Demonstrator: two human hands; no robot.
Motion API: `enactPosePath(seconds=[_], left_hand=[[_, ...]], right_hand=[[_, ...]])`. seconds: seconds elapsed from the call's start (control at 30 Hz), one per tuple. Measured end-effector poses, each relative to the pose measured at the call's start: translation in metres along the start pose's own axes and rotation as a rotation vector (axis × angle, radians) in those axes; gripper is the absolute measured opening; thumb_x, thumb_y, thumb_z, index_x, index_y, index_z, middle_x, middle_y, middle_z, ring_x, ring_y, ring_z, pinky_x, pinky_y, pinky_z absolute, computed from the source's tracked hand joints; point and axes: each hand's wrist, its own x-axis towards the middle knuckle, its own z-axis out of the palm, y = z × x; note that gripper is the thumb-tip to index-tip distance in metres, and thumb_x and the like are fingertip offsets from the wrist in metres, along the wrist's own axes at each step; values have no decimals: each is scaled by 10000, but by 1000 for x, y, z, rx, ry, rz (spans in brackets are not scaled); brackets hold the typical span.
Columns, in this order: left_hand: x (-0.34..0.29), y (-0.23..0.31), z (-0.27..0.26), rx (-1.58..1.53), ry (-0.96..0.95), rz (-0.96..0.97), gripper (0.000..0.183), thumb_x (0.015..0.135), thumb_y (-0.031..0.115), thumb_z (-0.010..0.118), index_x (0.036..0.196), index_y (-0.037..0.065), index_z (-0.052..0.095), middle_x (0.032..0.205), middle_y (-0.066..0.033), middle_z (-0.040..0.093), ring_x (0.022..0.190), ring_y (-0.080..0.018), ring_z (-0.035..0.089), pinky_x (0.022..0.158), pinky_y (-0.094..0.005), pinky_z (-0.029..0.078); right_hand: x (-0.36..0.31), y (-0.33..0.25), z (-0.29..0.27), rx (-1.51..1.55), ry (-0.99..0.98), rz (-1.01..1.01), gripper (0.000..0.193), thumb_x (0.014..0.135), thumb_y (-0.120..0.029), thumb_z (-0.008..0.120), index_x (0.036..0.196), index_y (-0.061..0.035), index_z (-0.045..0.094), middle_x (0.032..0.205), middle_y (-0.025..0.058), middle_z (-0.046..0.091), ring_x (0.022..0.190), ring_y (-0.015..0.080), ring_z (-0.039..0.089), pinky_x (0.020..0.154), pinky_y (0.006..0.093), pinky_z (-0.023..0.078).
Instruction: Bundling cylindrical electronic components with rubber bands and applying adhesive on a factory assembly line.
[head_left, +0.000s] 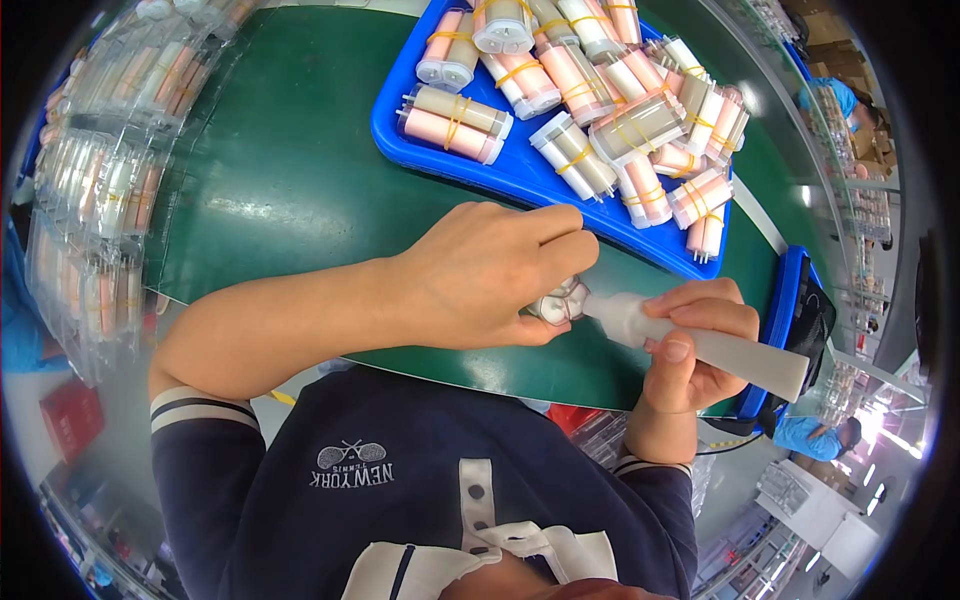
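My left hand point(490, 265) is closed around a bundle of clear tubes point(563, 302), whose round whitish ends face right. Most of that bundle is hidden by the fingers. My right hand point(715, 318) grips a white squeeze tube point(752, 362) with a flat end. Its narrow nozzle points left, right at the bundle's ends; whether it touches them I cannot tell. Just beyond both hands is a blue tray point(440, 160) of similar bundles point(572, 155), pink, grey and white, tied with yellow rubber bands.
The hands are over a green tabletop point(270, 170). Clear bags of tubes point(125, 190) are stacked along the left. A second blue container point(782, 330) with something black stands at the right edge. Two people in blue point(808, 437) are farther off on the right.
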Motion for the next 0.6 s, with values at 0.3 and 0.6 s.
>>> enactPosePath(seconds=[0.3, 0.6], left_hand=[[0, 0, 2, 24, 44, 0, 362, 568, 153, 750, 778, 67, 468, 749, -45, 452, 573, -215, 506, 454, -318, 394], [2, 0, 1, 33, 40, 2, 375, 563, 141, 752, 780, 66, 456, 767, -46, 458, 564, -211, 509, 453, -315, 395]], right_hand=[[3, -1, 6, -90, -76, -88, 192, 720, -91, 677, 793, -26, 512, 680, 80, 582, 580, 190, 591, 460, 261, 465], [7, 0, 10, -103, -112, -95, 176, 665, -26, 692, 743, -20, 535, 672, 86, 576, 557, 188, 574, 436, 261, 440]])
